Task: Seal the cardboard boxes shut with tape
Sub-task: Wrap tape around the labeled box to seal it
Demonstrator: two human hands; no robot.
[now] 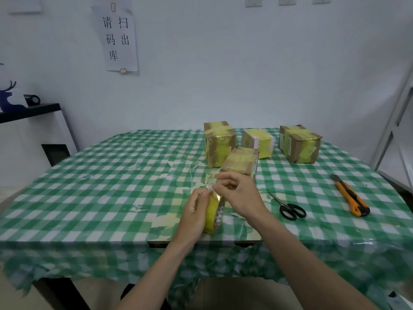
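peeling tape end: left hand (194, 211) gripping yellow tape roll (213, 214), right hand (238, 193) pinching its loose end, next likely drawing a strip toward nearest box (241, 162).

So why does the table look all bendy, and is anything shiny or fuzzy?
Head view: the wide lens bows the table edge; glare glints on the tape roll by the left hand and right hand; the tablecloth's hanging edge looks blurred.

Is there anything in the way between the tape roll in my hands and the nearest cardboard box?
Nothing visible blocks it. The tape roll sits in the left hand, the right hand pinches its loose end, and the nearest box lies just beyond the hands.
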